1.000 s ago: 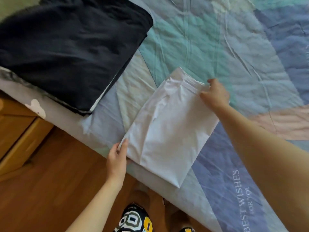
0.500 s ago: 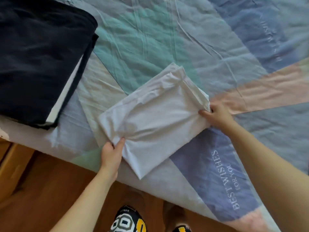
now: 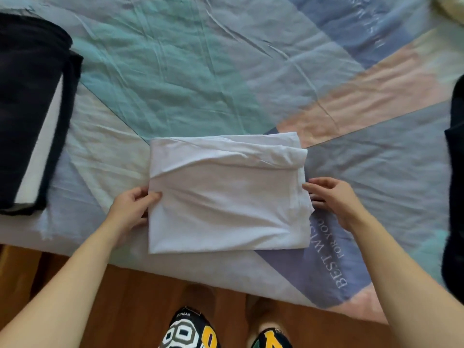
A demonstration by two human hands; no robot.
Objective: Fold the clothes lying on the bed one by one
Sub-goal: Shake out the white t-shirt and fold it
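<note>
A white garment point(image 3: 226, 194), folded into a rectangle, lies on the patchwork bedsheet point(image 3: 190, 79) near the bed's front edge. My left hand point(image 3: 133, 207) pinches its left edge, thumb on top and fingers underneath. At the garment's right edge my right hand point(image 3: 331, 199) holds the layered fabric, fingers curled round it. A folded stack of dark clothes point(image 3: 27, 106) with a white layer showing rests at the far left of the bed.
Another dark garment point(image 3: 454, 187) lies at the bed's right edge, partly out of frame. Wooden floor point(image 3: 120, 297) runs below the bed's edge, with my patterned slippers at the bottom. The sheet carries the print "BEST WISHES FOR YOU" to the right of the white garment.
The white garment has turned from a diagonal lie to square with the bed's edge and shifted right of the dark stack. Both hands stayed on its two ends.
</note>
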